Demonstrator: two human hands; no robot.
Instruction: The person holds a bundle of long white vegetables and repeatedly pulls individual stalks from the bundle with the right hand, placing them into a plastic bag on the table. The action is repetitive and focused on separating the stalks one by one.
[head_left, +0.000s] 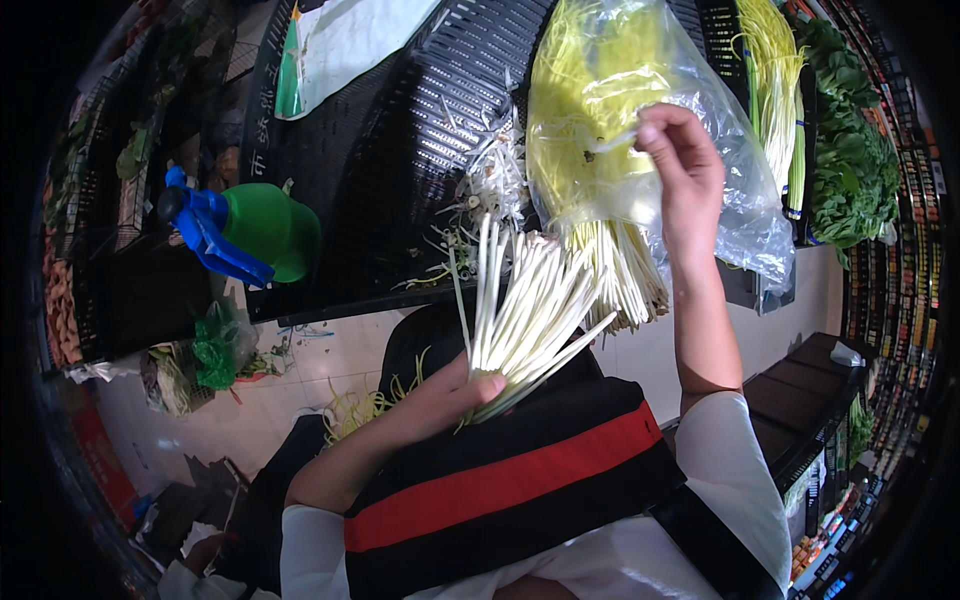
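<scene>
My left hand (472, 390) grips a loose bunch of yellow chives (525, 300), its white stem ends fanned out upward and away from me. The yellow leaf ends (360, 409) trail out behind that hand on the left. Raised over a clear plastic bag (750, 217), my right hand (682, 169) pinches a thin pale strip (616, 141), blurred, between thumb and forefinger. Inside the bag lies a big bundle of yellow chives (585, 90), white ends (622, 277) sticking out towards me. Stripped whitish skins and trimmings (495, 176) are heaped left of the bag.
A green spray bottle (274, 229) with a blue trigger head stands on the left of the black slatted display rack (390, 150). Banded yellow chives (780, 97) and leafy greens (847, 150) lie at right. A green plastic bag (215, 349) is low at left. Another person's sleeve (210, 585) shows bottom left.
</scene>
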